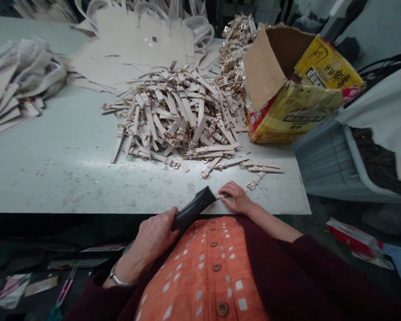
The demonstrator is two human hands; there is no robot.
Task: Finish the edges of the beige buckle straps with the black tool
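Observation:
My left hand [157, 234] is wrapped round the handle of a black tool [194, 207], perhaps a heat gun, near the table's front edge. The tool's tip points up and right, close to my right hand [234, 198]. Between the right fingertips is a small light strap [220, 196], mostly covered by the fingers. Beyond both hands lies a large heap of beige straps with gold buckles [183, 111]. A few separate buckled straps [255, 179] rest just above my right hand.
A worn yellow cardboard box [287, 118] stands at the table's right side, with a grey bin [330, 165] beyond the edge. White straps [30, 76] lie left; beige panels [133, 40] lie behind. Scissors [65, 287] sit below the table at lower left.

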